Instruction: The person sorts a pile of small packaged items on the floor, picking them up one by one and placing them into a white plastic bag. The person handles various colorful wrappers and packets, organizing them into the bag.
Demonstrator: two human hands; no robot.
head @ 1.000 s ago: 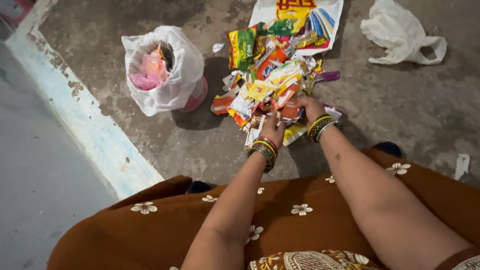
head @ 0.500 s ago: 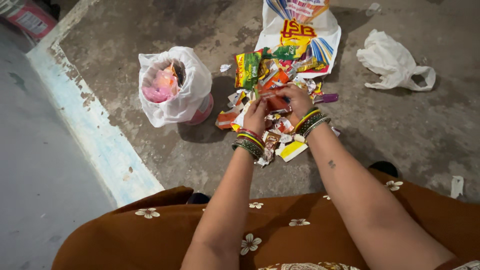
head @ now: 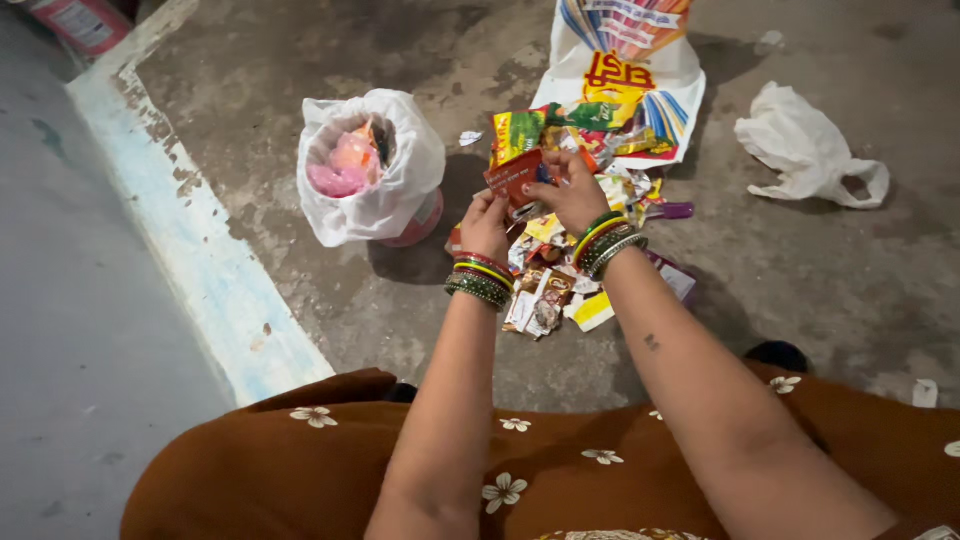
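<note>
Above the wrapper pile (head: 560,270), both hands (head: 530,205) pinch a red wrapper (head: 512,178); bare floor (head: 800,280) lies rightward.

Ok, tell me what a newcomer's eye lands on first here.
Both hands, left hand and right hand, grip a red wrapper above a bright heap of wrappers on the concrete floor. Left of the heap stands a bin lined with a white bag; a crumpled white bag lies far right.
</note>
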